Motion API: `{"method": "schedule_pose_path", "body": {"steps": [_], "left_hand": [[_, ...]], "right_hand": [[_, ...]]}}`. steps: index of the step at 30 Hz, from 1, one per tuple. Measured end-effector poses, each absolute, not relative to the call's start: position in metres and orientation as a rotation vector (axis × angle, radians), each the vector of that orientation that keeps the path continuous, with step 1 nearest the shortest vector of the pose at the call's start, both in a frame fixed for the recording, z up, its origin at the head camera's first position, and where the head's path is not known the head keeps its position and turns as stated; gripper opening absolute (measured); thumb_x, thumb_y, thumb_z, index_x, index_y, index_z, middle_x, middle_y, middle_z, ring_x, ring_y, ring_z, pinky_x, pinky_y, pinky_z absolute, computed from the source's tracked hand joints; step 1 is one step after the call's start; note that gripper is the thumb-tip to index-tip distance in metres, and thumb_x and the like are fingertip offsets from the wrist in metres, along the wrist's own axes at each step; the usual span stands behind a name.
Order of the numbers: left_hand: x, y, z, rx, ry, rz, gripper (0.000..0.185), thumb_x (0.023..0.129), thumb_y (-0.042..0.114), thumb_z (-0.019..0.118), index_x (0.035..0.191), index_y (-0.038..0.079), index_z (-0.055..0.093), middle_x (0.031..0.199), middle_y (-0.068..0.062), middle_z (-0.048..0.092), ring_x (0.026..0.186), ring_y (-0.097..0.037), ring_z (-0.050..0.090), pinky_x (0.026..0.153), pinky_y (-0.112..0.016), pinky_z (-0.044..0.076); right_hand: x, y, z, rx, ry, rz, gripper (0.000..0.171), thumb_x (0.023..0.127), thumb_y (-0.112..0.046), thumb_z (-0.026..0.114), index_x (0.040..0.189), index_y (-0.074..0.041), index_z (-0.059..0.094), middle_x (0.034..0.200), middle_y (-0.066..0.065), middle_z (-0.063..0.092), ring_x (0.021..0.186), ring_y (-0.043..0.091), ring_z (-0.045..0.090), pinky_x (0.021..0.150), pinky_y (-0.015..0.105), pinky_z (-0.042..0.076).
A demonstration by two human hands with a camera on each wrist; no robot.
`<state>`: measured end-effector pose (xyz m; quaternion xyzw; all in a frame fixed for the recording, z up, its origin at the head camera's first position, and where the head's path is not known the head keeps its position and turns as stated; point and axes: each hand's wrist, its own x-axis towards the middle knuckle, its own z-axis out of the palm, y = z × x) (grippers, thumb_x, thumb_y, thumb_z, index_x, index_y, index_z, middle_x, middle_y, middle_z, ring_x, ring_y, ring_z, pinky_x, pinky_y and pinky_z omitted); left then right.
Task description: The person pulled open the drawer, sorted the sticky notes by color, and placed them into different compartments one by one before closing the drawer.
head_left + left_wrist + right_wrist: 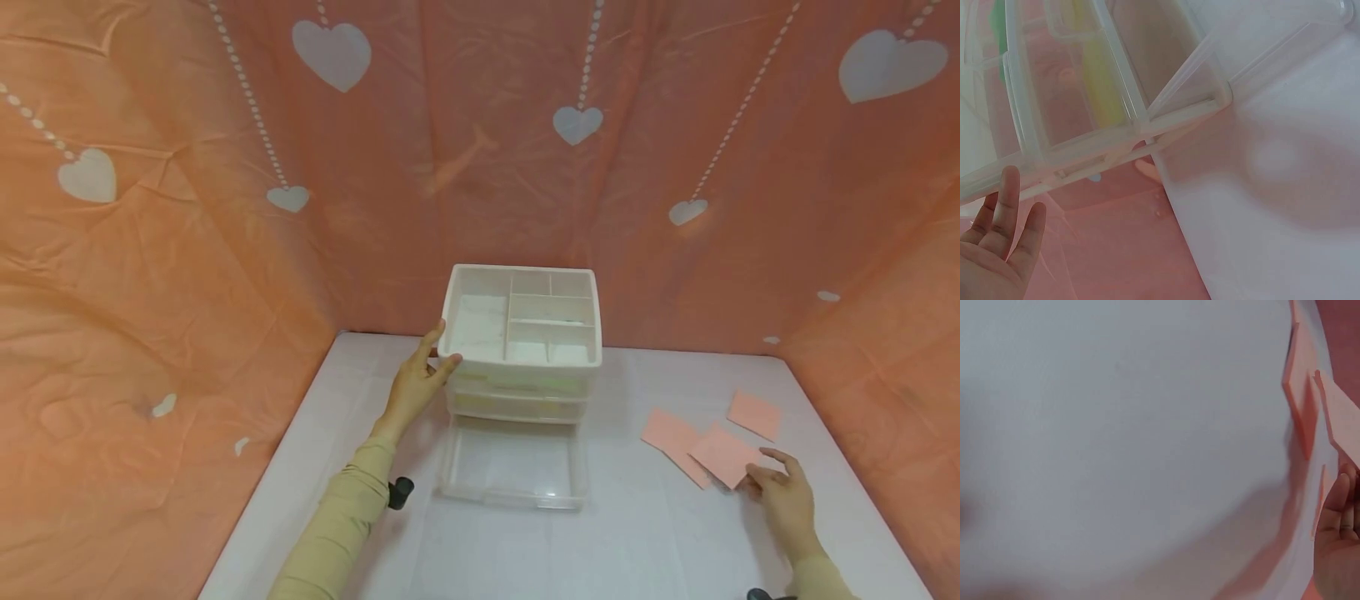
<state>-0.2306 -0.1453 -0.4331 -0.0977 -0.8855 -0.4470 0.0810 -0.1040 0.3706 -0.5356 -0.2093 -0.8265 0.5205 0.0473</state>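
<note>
Nearest to us, our right hand (783,500) rests low on the white worktop (645,542), its grip pinching the near corner of a pink paper sheet (723,454) between thumb and fingers. That sheet lies across a second pink sheet (671,433), and a third pink sheet (753,414) lies just beyond them, apart from the pair. In the right wrist view the sheets show edge-on beside our fingertips (1341,506).

To the left, the clear bottom drawer (513,467) stands pulled out of the organiser (521,333) toward us. Above it sit two closed drawers, something yellow and green showing through their fronts.

Farther back, our left hand (416,385) is against the organiser's left side, fingers straight and lightly spread, thumb at the rim of the white divided top tray (480,321). The left wrist view shows those fingers (1007,206) open beside the translucent frame.

Behind everything hangs an orange backdrop (187,208) printed with white hearts.
</note>
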Motion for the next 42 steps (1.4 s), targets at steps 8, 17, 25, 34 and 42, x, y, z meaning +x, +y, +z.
{"method": "schedule_pose_path", "body": {"steps": [8, 17, 25, 34, 42], "left_hand": [[-0.231, -0.144, -0.433, -0.3, -2.642, -1.342, 0.062, 0.09, 0.046, 0.055, 0.144, 0.043, 0.025, 0.123, -0.019, 0.056, 0.066, -0.015, 0.058, 0.063, -0.027, 0.046], [-0.231, -0.144, -0.435, -0.296, -2.631, -1.346, 0.062, 0.09, 0.045, 0.057, 0.144, 0.042, 0.026, 0.122, -0.019, 0.057, 0.066, -0.016, 0.057, 0.062, -0.027, 0.046], [-0.232, -0.144, -0.436, -0.283, -2.634, -1.345, 0.062, 0.09, 0.046, 0.057, 0.143, 0.043, 0.026, 0.121, -0.018, 0.057, 0.065, -0.015, 0.057, 0.062, -0.027, 0.046], [-0.231, -0.144, -0.436, -0.291, -2.629, -1.325, 0.061, 0.09, 0.044, 0.057, 0.143, 0.043, 0.027, 0.12, -0.017, 0.058, 0.064, -0.015, 0.057, 0.061, -0.027, 0.046], [-0.232, -0.144, -0.437, -0.296, -2.616, -1.328, 0.061, 0.09, 0.042, 0.058, 0.143, 0.042, 0.028, 0.119, -0.018, 0.059, 0.063, -0.015, 0.057, 0.059, -0.027, 0.046]], "right_hand": [[-0.103, 0.358, -0.518, -0.433, -2.195, 1.883, 0.028, 0.094, -0.017, 0.056, 0.113, -0.035, 0.047, 0.076, -0.027, 0.064, 0.068, -0.01, 0.059, 0.065, 0.006, 0.046], [-0.109, 0.324, -0.494, -0.093, -1.863, 2.127, 0.03, 0.09, 0.002, 0.055, 0.113, -0.017, 0.054, 0.077, -0.012, 0.069, 0.07, -0.001, 0.064, 0.065, 0.011, 0.05], [-0.117, 0.287, -0.474, 0.143, -1.857, 2.145, 0.034, 0.09, 0.012, 0.049, 0.111, -0.014, 0.056, 0.079, -0.008, 0.069, 0.071, 0.003, 0.062, 0.065, 0.015, 0.047], [-0.124, 0.241, -0.466, 0.308, -1.995, 2.09, 0.032, 0.087, 0.012, 0.053, 0.109, -0.012, 0.057, 0.078, -0.009, 0.065, 0.069, 0.003, 0.059, 0.064, 0.016, 0.048], [-0.138, 0.202, -0.471, 0.456, -2.104, 1.982, 0.023, 0.085, 0.011, 0.057, 0.107, 0.003, 0.052, 0.076, -0.011, 0.063, 0.067, 0.002, 0.057, 0.061, 0.018, 0.046]]}}
